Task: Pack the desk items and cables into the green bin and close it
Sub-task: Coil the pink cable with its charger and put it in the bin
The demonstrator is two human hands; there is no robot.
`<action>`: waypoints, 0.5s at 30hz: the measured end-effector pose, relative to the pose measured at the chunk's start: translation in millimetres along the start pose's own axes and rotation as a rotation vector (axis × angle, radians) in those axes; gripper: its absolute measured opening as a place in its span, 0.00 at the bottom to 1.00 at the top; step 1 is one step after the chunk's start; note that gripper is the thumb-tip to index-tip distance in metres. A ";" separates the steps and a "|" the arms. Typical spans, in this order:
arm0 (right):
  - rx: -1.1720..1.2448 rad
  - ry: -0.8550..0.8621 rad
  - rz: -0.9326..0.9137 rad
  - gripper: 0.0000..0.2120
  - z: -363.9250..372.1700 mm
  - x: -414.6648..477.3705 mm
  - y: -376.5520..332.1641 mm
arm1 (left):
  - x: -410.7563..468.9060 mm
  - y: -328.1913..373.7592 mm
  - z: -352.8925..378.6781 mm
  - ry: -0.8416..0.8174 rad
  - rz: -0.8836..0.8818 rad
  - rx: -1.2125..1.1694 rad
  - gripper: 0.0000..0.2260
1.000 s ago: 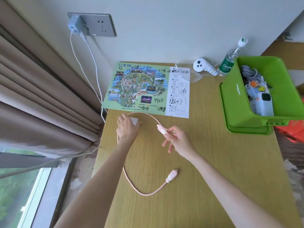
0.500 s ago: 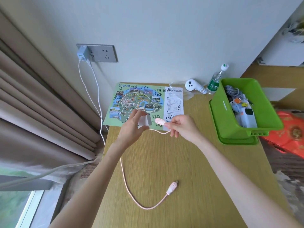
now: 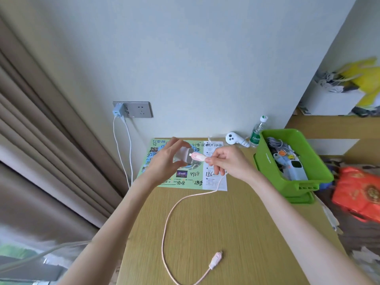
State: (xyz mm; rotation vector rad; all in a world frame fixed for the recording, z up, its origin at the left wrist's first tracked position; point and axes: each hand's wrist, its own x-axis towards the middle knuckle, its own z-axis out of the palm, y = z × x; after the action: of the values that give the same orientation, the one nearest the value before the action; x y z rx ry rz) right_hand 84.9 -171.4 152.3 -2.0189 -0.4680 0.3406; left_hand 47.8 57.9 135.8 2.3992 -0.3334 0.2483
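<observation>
The wooden desk (image 3: 236,233) carries a map sheet (image 3: 185,177) at its back edge, a white controller (image 3: 233,138) and a water bottle (image 3: 257,134) near the wall, the green bin (image 3: 267,161) on its lid at the right, and a pink cable (image 3: 166,227) looping across the front.

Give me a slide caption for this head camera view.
Left hand holds a white charger block; right hand pinches a pink cable plug at it.

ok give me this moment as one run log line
left hand: holds white charger | right hand: holds pink cable plug at charger | cable end: on desk | green bin: open
</observation>
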 end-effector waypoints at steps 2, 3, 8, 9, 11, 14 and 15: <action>-0.033 0.020 -0.008 0.09 -8.2 -5.5 -8.4 | 4.0 9.4 -6.2 0.000 0.021 0.012 0.21; -0.043 0.031 -0.011 0.09 -12.2 -8.0 -12.4 | 6.1 13.6 -9.0 0.004 0.032 0.019 0.21; -0.073 0.076 -0.015 0.10 -29.2 -20.2 -30.2 | 14.7 36.2 -18.5 0.019 0.082 0.055 0.22; -0.081 0.081 -0.019 0.11 -32.0 -22.6 -33.5 | 16.2 40.3 -19.6 0.027 0.091 0.063 0.23; -0.082 0.094 -0.029 0.11 -37.5 -27.3 -39.6 | 18.8 48.5 -21.7 0.045 0.108 0.086 0.23; -0.092 0.122 -0.042 0.11 -45.7 -32.9 -47.9 | 24.1 61.4 -25.9 0.065 0.126 0.127 0.22; -0.097 0.123 -0.043 0.11 -48.3 -34.0 -50.5 | 26.4 65.6 -27.5 0.069 0.129 0.132 0.22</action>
State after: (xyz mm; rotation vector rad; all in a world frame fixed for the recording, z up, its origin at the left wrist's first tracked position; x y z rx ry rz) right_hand 66.2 -202.8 220.9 -2.1061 -0.4580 0.1685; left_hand 50.4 24.0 203.6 2.4950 -0.4532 0.4226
